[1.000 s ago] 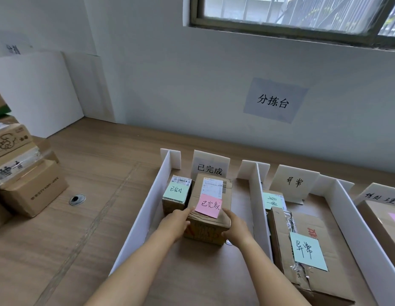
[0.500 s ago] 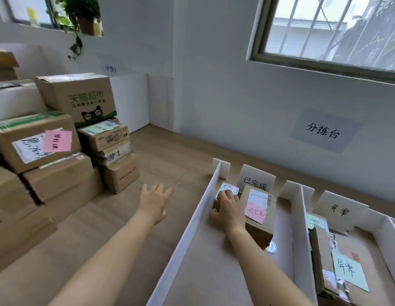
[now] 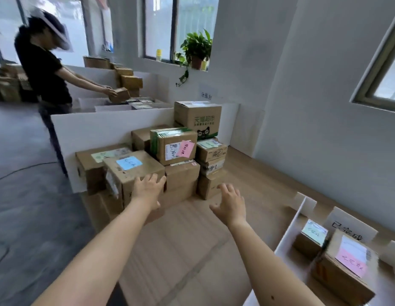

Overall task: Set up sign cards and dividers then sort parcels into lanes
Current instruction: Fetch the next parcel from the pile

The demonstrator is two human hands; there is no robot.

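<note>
A stack of cardboard parcels stands at the table's left end. My left hand (image 3: pixel 148 192) rests with straight fingers on the near side of the parcel with the blue note (image 3: pixel 134 171). My right hand (image 3: pixel 230 205) hovers open above the table, holding nothing, in front of the low parcels (image 3: pixel 211 184). Higher in the stack sits a parcel with a pink note (image 3: pixel 176 147). At the lower right, a white divider (image 3: pixel 287 237) borders a lane holding a small parcel with a green note (image 3: pixel 311 236) and a parcel with a pink note (image 3: pixel 346 263), behind them a white sign card (image 3: pixel 348 226).
A tall white board (image 3: pixel 90 133) stands behind the stack. Another person (image 3: pixel 44 71) in black handles a box at a farther table. A potted plant (image 3: pixel 196 51) sits on the window sill. Grey floor lies to the left of the wooden table (image 3: pixel 181 239).
My view has swung left from the lanes to the parcel stack. My right hand left the sorted parcel and moved toward the stack; my left hand reached the blue-note parcel.
</note>
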